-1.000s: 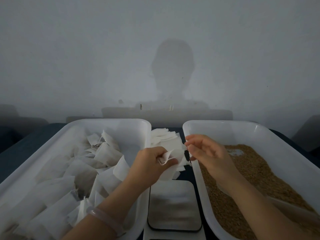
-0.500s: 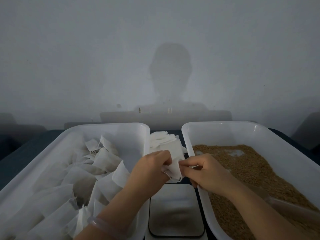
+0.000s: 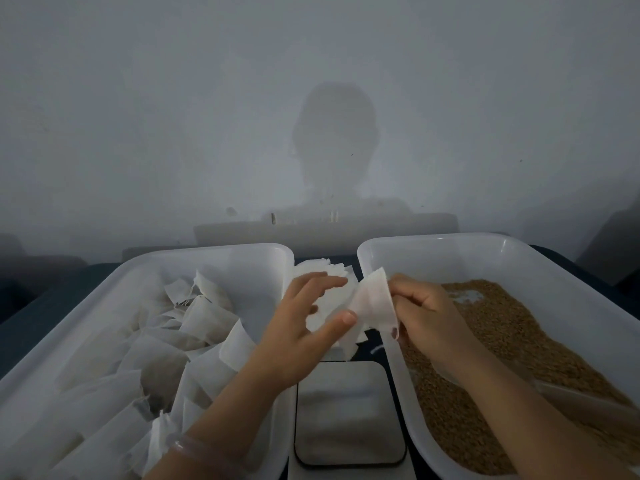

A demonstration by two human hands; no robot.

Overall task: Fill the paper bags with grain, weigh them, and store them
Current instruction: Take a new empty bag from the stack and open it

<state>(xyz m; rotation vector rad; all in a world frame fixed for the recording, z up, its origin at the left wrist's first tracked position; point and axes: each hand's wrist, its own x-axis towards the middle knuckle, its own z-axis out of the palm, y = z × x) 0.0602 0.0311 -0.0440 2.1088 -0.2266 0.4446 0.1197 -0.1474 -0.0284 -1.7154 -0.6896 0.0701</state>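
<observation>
A scale [image 3: 349, 410] sits nearest on the counter [image 3: 65, 292], between 2 tubs: the left tub [image 3: 207, 252] holds bags [image 3: 156, 344], the right tub [image 3: 450, 238] grain [image 3: 502, 341]. Above the scale's far edge, the right hand [image 3: 426, 317] pinches a bag [image 3: 374, 301]. The left hand [image 3: 298, 337], fingers spread, touches the bag's lower edge with its thumb. Beyond lies a stack [image 3: 320, 270] of empty bags.

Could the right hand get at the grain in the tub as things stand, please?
Probably yes: the right hand hangs over the uncovered grain, nothing between; but it pinches a paper bag, so it isn't free.
</observation>
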